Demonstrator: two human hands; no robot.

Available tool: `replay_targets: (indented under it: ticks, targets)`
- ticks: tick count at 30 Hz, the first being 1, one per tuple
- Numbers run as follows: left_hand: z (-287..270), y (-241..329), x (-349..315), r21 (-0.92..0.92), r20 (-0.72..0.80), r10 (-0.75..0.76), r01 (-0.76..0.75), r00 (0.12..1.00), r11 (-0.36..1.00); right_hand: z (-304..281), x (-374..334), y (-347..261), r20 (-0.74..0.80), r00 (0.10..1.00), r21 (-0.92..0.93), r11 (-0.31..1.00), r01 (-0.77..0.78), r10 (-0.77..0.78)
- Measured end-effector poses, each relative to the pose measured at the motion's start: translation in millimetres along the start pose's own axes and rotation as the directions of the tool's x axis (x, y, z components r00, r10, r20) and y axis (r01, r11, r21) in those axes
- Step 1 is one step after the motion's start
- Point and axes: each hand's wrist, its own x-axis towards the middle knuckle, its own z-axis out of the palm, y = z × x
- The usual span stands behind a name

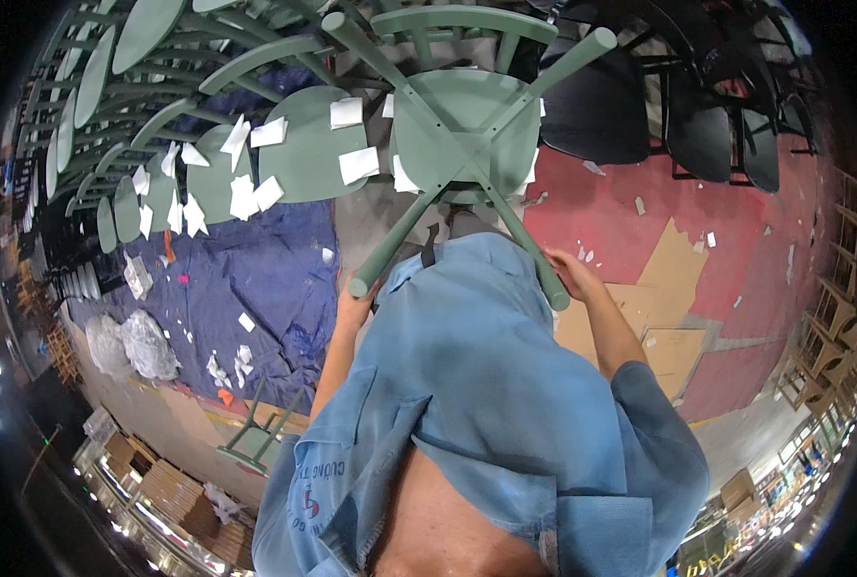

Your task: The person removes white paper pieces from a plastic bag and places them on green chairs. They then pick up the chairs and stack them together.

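Observation:
In front of me a green wooden chair (465, 106) is turned bottom up, its four legs spread toward me and away, joined by crossed bars under the seat. My left hand (355, 306) is closed round the end of its near left leg. At the near right leg, my right hand (571, 273) grips the leg from its outer side, with the fingertips partly hidden behind it. White folded pads (404, 175) stick out around the edge of the upturned seat. What bears the chair from below is mostly hidden.
Rows of green chairs (313, 144) with white pads on their seats stand to the left. Black chairs (597, 101) line the far right. A blue sheet (255, 279) with scraps and plastic bags (145, 344) covers the left floor; cardboard (674, 269) lies on red flooring (592, 212).

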Motion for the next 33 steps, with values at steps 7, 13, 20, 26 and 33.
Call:
replay_targets:
  ticks: [7,13,20,26,33]
  targets:
    - [-27.7,-90.7,-63.8,0.066,0.038,-0.339,0.336,0.940,0.939,0.6,10.3,27.7,-0.486,0.789,-0.733,0.667,-0.133,-0.377]
    - [-10.7,-91.1,-111.4,0.142,-0.093,-0.273,0.284,0.957,0.948,45.1,50.2,25.7,-0.188,0.941,-0.738,0.673,0.054,-0.281]
    - [96.5,-178.7,-212.5,-0.676,-0.313,-0.381,0.078,0.870,0.733,119.1,103.2,28.3,0.052,0.992,-0.857,0.505,0.102,-0.112]
    - [219.6,-292.2,-308.5,-0.774,-0.270,-0.821,0.394,0.503,0.496,217.4,131.8,32.4,0.182,0.981,-0.963,0.189,0.193,-0.073]
    - [306.1,-348.3,-410.0,-0.956,-0.043,-0.986,0.281,0.163,0.088,355.3,132.8,128.7,0.282,0.948,-0.932,-0.194,0.307,0.147]
